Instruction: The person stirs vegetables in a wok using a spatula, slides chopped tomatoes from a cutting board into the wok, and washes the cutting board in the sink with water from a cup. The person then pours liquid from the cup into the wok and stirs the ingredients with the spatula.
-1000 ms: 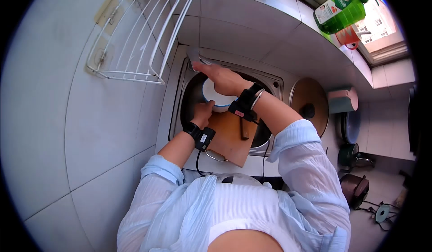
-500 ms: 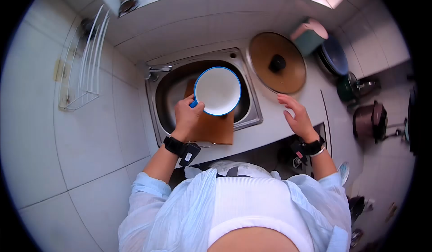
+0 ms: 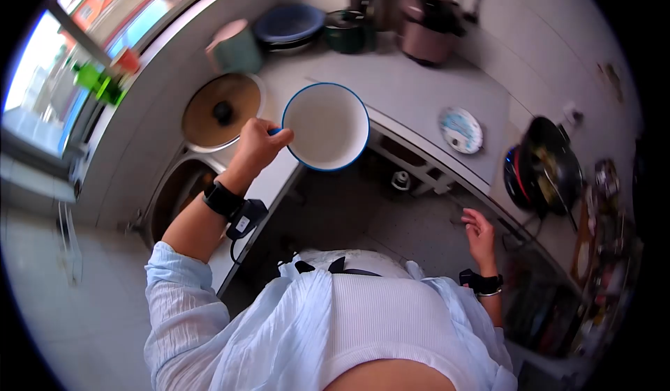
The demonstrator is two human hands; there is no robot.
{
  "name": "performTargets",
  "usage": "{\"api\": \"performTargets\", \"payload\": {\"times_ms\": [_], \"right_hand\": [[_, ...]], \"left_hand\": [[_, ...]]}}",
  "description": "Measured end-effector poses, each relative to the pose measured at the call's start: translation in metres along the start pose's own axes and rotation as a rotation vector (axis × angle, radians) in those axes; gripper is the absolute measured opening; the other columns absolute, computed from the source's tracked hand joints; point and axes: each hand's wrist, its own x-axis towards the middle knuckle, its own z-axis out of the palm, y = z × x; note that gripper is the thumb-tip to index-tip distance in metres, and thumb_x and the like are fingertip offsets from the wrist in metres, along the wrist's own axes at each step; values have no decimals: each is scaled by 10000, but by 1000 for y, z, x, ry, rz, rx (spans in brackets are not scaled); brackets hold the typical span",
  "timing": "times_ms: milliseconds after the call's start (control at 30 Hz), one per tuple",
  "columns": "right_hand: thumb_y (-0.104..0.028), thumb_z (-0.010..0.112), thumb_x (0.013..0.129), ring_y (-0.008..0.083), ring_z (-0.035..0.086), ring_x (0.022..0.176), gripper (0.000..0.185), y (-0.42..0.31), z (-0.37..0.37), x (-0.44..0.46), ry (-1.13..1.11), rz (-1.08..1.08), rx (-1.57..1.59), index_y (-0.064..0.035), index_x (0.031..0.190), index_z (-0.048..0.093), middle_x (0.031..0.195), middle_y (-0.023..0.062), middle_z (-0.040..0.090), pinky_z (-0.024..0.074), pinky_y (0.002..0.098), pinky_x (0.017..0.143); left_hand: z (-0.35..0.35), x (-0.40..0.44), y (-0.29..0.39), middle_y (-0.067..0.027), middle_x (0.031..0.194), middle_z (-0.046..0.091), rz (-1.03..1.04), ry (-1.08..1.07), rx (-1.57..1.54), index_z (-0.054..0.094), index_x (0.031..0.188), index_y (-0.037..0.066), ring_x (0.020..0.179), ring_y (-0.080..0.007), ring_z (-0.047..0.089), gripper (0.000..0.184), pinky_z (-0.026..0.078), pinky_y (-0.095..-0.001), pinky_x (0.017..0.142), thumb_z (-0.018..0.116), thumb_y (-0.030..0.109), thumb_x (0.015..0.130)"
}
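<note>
My left hand (image 3: 262,142) is closed round the blue handle of a white bowl with a blue rim (image 3: 326,126). The bowl is in the air in front of me, its inside facing up to the camera, with no solid food visible in it. Off to the right, my right hand (image 3: 479,237) hangs over the floor with loosely bent fingers apart, touching nothing. A glass lid with a black knob (image 3: 223,91) lies on the counter left of the bowl.
The sink (image 3: 171,196) is at left. A patterned plate (image 3: 460,130) lies on the counter (image 3: 405,98). At right, a black wok (image 3: 555,168) with food in it stands on a cooker. A green pot (image 3: 345,32) and a pink electric cooker (image 3: 426,32) stand at the back.
My view has turned right, away from the sink toward the wok. The bowl, still in my left hand, has moved from above the sink to beyond the counter's edge. My right hand has lowered.
</note>
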Motion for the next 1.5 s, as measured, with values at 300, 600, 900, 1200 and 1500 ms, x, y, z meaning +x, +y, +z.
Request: {"api": "performTargets", "payload": {"times_ms": [300,600,900,1200,1500], "right_hand": [[91,475,772,188,599,963,356,47,-103,-89,501,25,-38,-13,1101,563,1131,111,585,468,264,765],[86,508,712,313,486,1114,453,68,-240,-28,880,12,-637,-54,1142,533,1245,145,491,413,336,909],[15,536,725,282,459,1131,550,135,-319,26,545,583,-1108,-106,1241,389,1164,129,511,307,557,930],[-43,523,790,329,587,716,224,92,-313,-3,289,227,-957,-84,1005,475,792,114,571,463,438,601],[-67,618,744,339,579,799,329,66,-334,-53,361,222,-875,-73,1055,512,864,138,579,470,408,666]], "left_hand": [[200,96,200,-134,518,557,592,-147,186,639,670,-24,492,-197,558,306,464,-319,544,651,282,656],[399,135,338,-170,704,646,791,-275,234,685,808,19,690,-310,640,412,509,-371,699,666,397,644],[512,130,385,-184,653,618,1065,-416,194,630,650,-19,633,-325,612,304,497,-379,641,655,283,636],[564,117,400,-211,1065,591,1390,-344,195,646,686,-44,863,-342,570,240,485,-370,776,642,185,617],[581,96,411,-176,1105,560,1448,-243,210,653,646,-14,899,-315,528,229,486,-349,770,685,211,615]]}}
